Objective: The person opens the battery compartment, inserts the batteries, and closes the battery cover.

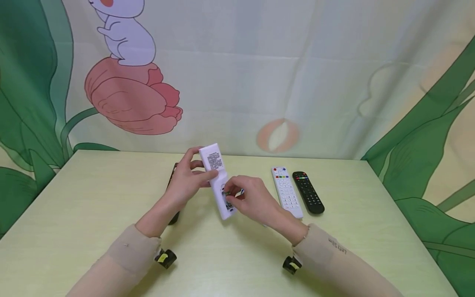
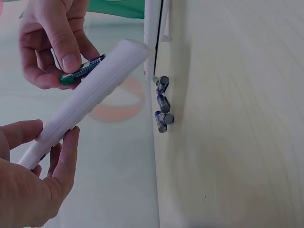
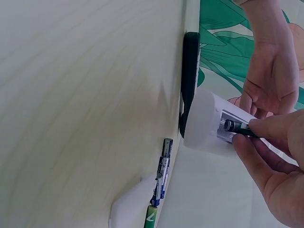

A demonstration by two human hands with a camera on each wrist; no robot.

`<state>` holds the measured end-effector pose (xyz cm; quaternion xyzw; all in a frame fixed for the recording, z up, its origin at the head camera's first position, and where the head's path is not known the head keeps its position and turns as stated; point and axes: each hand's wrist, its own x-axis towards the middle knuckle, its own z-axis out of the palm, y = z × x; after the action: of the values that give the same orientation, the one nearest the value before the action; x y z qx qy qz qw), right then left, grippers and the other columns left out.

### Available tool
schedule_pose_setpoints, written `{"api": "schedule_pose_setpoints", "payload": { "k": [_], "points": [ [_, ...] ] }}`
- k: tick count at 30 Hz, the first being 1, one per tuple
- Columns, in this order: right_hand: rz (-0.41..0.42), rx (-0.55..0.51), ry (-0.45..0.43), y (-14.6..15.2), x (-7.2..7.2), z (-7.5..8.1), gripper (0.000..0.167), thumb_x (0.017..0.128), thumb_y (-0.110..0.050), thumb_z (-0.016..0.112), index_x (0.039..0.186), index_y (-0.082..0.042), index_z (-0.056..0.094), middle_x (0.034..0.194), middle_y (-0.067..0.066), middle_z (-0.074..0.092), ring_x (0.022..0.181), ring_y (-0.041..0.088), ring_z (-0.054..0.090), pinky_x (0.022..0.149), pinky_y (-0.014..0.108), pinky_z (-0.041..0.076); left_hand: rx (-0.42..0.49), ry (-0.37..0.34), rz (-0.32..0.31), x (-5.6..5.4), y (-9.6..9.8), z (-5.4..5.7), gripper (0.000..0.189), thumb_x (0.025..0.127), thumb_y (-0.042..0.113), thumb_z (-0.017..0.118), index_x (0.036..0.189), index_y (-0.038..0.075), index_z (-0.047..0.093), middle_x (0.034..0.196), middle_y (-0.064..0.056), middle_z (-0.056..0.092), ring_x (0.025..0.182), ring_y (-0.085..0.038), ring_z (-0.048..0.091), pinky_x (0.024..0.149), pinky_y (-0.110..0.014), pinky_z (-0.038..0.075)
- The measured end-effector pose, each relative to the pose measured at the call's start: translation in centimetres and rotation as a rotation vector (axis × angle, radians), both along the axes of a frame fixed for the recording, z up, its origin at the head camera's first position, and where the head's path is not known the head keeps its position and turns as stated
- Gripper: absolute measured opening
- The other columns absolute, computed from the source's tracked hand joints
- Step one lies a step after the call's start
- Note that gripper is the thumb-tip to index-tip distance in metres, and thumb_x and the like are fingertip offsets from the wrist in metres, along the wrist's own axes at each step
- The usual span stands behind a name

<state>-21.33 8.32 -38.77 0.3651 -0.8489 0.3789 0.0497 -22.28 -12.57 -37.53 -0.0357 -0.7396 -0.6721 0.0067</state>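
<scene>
The left hand (image 1: 186, 177) grips the white remote (image 1: 219, 180), and the right hand (image 1: 253, 198) pinches a green battery (image 2: 87, 69) at the remote's back slot (image 1: 229, 205), where holding both steady and straight should help.

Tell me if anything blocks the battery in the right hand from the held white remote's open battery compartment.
Nothing visible blocks it: the right hand pinches the battery at the open battery compartment of the white remote the left hand holds.
</scene>
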Motion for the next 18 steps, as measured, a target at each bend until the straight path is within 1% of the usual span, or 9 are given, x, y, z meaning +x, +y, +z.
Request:
{"api": "schedule_pose_setpoints", "payload": {
  "k": [2, 7, 10, 18],
  "points": [
    [0.002, -0.002, 0.001, -0.05, 0.05, -0.02, 0.016, 0.088, 0.003, 0.078, 0.101, -0.003, 0.071, 0.095, 0.003, 0.071, 0.083, 0.012, 0.067, 0.069, 0.022, 0.058, 0.004, 0.001, 0.001, -0.01, 0.01, 0.04, 0.072, 0.093, 0.003, 0.074, 0.153, 0.012, 0.036, 0.125, -0.023, 0.059, 0.102, -0.033, 0.068, 0.084, -0.047, 0.061],
    [0.001, -0.003, 0.019, -0.01, 0.06, -0.19, 0.015, 0.088, 0.002, 0.079, 0.101, -0.003, 0.071, 0.096, 0.004, 0.070, 0.083, 0.012, 0.068, 0.069, 0.022, 0.057, 0.015, 0.000, -0.001, -0.15, 0.12, -0.01, 0.072, 0.093, 0.003, 0.074, 0.153, 0.012, 0.036, 0.125, -0.023, 0.059, 0.100, -0.032, 0.068, 0.084, -0.048, 0.060],
    [-0.002, -0.008, 0.035, 0.04, 0.01, -0.27, 0.015, 0.088, 0.002, 0.079, 0.100, -0.003, 0.071, 0.095, 0.003, 0.069, 0.083, 0.012, 0.068, 0.068, 0.021, 0.057, 0.020, 0.001, -0.003, -0.23, 0.19, -0.06, 0.073, 0.093, 0.003, 0.074, 0.154, 0.012, 0.035, 0.125, -0.023, 0.058, 0.100, -0.032, 0.068, 0.084, -0.047, 0.061],
    [-0.024, -0.013, 0.057, 0.11, 0.02, -0.20, 0.014, 0.088, 0.002, 0.079, 0.097, -0.003, 0.070, 0.094, 0.004, 0.068, 0.082, 0.013, 0.069, 0.068, 0.019, 0.057, 0.027, 0.008, -0.006, -0.23, 0.43, 0.08, 0.073, 0.093, 0.002, 0.074, 0.154, 0.012, 0.035, 0.125, -0.024, 0.058, 0.100, -0.031, 0.068, 0.079, -0.039, 0.062]
  ]
}}
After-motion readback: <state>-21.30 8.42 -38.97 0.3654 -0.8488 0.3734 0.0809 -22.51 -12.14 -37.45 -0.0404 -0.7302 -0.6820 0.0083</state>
